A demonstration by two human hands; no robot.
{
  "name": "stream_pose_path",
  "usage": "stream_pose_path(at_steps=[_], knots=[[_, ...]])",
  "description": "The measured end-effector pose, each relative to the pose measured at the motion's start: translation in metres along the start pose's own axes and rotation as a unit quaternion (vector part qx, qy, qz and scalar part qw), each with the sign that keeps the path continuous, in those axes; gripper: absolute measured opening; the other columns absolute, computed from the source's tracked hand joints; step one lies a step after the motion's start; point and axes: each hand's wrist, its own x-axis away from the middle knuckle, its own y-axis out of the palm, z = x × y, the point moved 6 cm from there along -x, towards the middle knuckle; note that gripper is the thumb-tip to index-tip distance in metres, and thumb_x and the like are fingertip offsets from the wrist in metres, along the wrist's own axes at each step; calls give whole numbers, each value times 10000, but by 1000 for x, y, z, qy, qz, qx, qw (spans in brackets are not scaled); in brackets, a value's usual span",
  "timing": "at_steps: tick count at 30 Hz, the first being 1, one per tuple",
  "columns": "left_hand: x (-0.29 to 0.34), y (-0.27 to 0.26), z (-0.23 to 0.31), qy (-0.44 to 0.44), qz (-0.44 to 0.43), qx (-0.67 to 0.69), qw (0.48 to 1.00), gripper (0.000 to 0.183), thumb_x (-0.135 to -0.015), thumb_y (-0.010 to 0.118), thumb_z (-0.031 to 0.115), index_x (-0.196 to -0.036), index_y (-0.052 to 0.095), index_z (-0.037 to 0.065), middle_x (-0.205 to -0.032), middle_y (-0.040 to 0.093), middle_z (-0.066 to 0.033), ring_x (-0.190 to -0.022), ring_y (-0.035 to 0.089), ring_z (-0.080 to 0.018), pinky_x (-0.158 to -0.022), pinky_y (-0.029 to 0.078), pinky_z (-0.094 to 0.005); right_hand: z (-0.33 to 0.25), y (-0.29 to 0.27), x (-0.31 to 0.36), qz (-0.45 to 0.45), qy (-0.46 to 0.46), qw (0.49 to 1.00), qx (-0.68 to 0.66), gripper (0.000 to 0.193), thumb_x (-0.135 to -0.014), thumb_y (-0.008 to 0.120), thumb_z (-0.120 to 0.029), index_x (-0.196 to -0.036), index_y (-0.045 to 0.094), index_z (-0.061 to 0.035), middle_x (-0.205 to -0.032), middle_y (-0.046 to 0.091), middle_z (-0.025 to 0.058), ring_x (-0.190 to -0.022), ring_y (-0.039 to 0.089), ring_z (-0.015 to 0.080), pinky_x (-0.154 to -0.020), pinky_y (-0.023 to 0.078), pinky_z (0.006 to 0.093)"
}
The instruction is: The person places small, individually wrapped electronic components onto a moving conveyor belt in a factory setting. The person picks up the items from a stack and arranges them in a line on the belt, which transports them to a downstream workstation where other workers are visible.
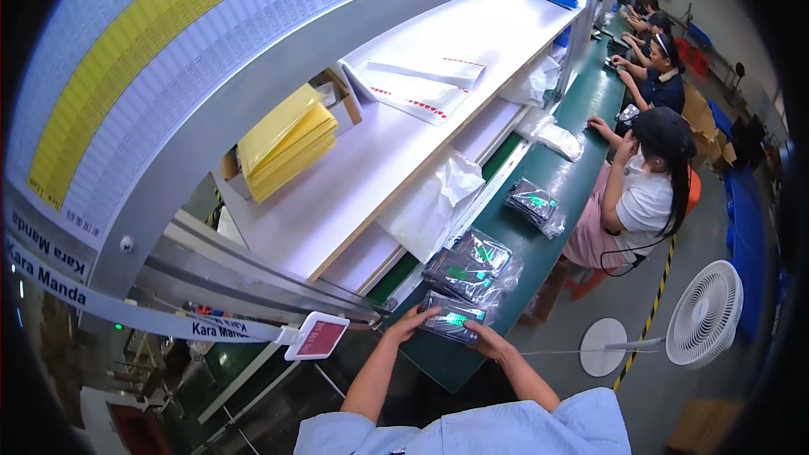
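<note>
At the near end of a green workbench (438, 368), a dark flat packet in clear plastic (453, 320), with bright green marks on top, lies between my hands. My left hand (408, 324) has its fingers and thumb around the packet's left edge. The right edge is gripped by my right hand (488, 342), thumb on top; its other fingers are partly hidden. Just beyond the packet sits a group of similar plastic-wrapped dark packets (472, 263), close to touching it.
Along the left runs a white shelf (303, 232) with yellow padded envelopes (291, 152) in a box. More wrapped packets (535, 204) lie farther along the bench. A seated co-worker (642, 190) is on the right, near a white fan (706, 313). A red-and-white tag (318, 337) hangs at left.
</note>
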Motion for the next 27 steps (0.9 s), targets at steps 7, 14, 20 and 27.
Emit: stream_pose_path(at_steps=[7,14,20,27], knots=[[-1,-4,-82,16,38,109,993,906,-658,741,442,-1321,287,23,-1297,397,-124,-1165,422,-226,-943,372,-386,-7,-16,-1,-29,14,990,139,489,-765,664,-223,-1170,492,-10,-1112,565,85,-1003,536,191,-915,400,322],[21,30,-152,18,-48,327,944,671,-757,694,282,-1294,331,105,-1230,454,-63,-1127,450,-221,-944,378,-431,-6,-9,-4,-117,81,943,302,530,-732,689,-192,-1185,475,-19,-1115,559,74,-1028,519,178,-922,388,306],[60,28,-163,154,110,214,958,907,-685,744,146,-1332,119,31,-1263,359,-132,-1180,376,-227,-1008,305,-376,17,7,12,-163,100,948,256,650,-693,718,-175,-1243,403,-31,-1159,529,81,-1080,484,188,-921,381,307],[111,31,-180,105,154,266,946,606,-851,544,295,-1319,238,61,-1203,424,-78,-1141,395,-188,-978,310,-341,40,-13,4,-172,237,903,315,709,-684,723,-173,-1278,355,-54,-1123,535,64,-990,494,136,-802,408,262]])
